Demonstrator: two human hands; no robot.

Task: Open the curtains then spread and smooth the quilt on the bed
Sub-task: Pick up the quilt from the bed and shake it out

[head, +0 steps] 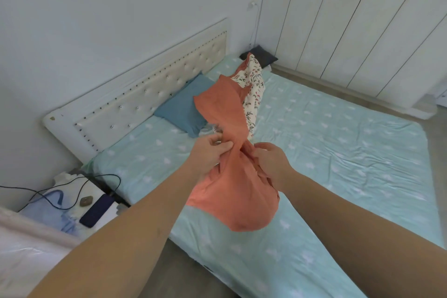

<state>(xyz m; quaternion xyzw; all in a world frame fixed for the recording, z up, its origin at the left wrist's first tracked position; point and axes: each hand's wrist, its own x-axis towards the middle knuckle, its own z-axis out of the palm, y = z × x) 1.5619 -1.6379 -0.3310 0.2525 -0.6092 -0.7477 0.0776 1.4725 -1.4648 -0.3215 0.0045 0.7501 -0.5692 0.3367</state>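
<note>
Left of the bed point(338, 152), a phone point(96, 210) lies on the bedside surface point(96, 191). The left hand point(208, 152) and right hand point(271, 164), fingers pinching, hold the bunched orange quilt point(232, 176) above the bed. Best to find two corners, draw them apart, then shake it flat.

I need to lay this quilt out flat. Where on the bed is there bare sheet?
The widest bare sheet lies right of the quilt, toward the wardrobe doors, and along the near edge. By the headboard it is crowded: the blue pillow and a dark pillow. Both the left hand and right hand grip the bunched quilt.
</note>
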